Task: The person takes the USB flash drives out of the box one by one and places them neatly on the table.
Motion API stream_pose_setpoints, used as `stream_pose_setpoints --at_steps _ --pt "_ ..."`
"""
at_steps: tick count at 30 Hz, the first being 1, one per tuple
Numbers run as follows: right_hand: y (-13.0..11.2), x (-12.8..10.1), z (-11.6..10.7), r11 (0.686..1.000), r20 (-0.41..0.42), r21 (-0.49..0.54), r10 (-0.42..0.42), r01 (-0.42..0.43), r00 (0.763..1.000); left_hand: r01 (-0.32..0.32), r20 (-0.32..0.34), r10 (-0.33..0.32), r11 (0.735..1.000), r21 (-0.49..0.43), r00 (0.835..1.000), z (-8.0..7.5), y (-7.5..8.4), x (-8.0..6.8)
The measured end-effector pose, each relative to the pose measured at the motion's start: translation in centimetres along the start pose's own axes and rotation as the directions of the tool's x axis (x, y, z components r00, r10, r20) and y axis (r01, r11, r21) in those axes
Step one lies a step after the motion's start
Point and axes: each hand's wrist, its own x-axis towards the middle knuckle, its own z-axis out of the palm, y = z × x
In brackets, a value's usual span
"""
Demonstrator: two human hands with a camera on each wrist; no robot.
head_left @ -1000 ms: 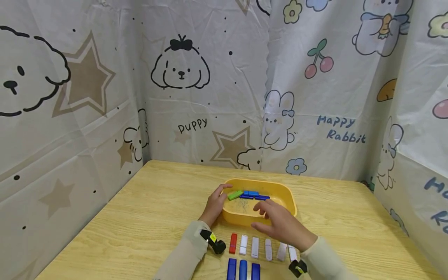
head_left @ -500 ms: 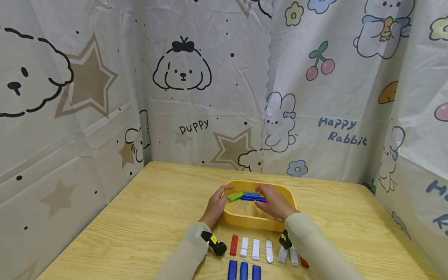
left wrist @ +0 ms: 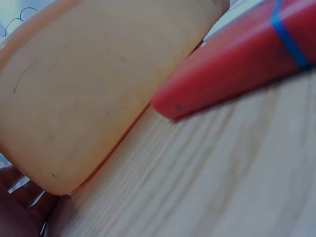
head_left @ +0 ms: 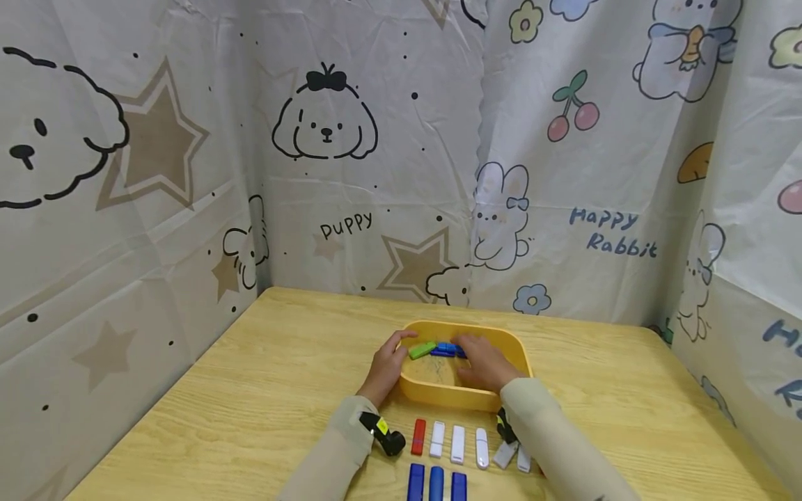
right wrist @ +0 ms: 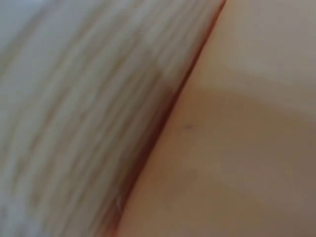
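A yellow plastic tub [head_left: 466, 400] stands on the table. My left hand [head_left: 383, 367] grips its left side, the fingers over the rim; in the left wrist view, fingers [left wrist: 22, 197] show at the tub's lower corner. Inside lie a lime green USB stick [head_left: 422, 350] and several blue USB sticks [head_left: 445, 349]. My right hand [head_left: 485, 363] reaches into the tub from the front, its fingertips over the right ends of the blue sticks and its thumb spread apart nearer the front wall. The hand hides part of the blue sticks. The right wrist view shows only table and tub wall.
In front of the tub lies a row with a red USB stick [head_left: 418, 437] and several white USB sticks [head_left: 458, 444], partly under the right sleeve. Nearer sits a row of blue USB sticks [head_left: 436, 483]. A patterned curtain [head_left: 351, 181] surrounds the wooden table [head_left: 263, 390].
My right hand has moved forward from above the front rim into the tub, then slightly left over the blue USB sticks. The left hand stays on the tub.
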Motion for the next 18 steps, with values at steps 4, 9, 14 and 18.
stream_pose_setpoints --at_steps 4,9,14,18 --pt "-0.05 -0.04 0.07 0.997 0.019 -0.062 -0.036 0.038 0.999 0.003 0.007 -0.003 1.000 0.004 1.000 -0.07 0.05 0.02" --pt "-0.13 -0.14 -0.05 0.998 0.002 -0.064 -0.029 0.029 1.000 0.003 0.003 -0.003 1.000 0.001 1.000 -0.06 0.19 0.08" --pt "-0.28 -0.17 -0.22 0.999 -0.020 -0.028 -0.029 0.029 0.999 -0.009 -0.010 0.009 1.000 0.004 1.000 -0.03 0.18 0.14" --pt "-0.25 -0.15 -0.23 1.000 -0.041 -0.002 -0.026 0.026 0.999 -0.010 -0.011 0.010 1.000 0.001 1.000 0.00 0.19 0.13"
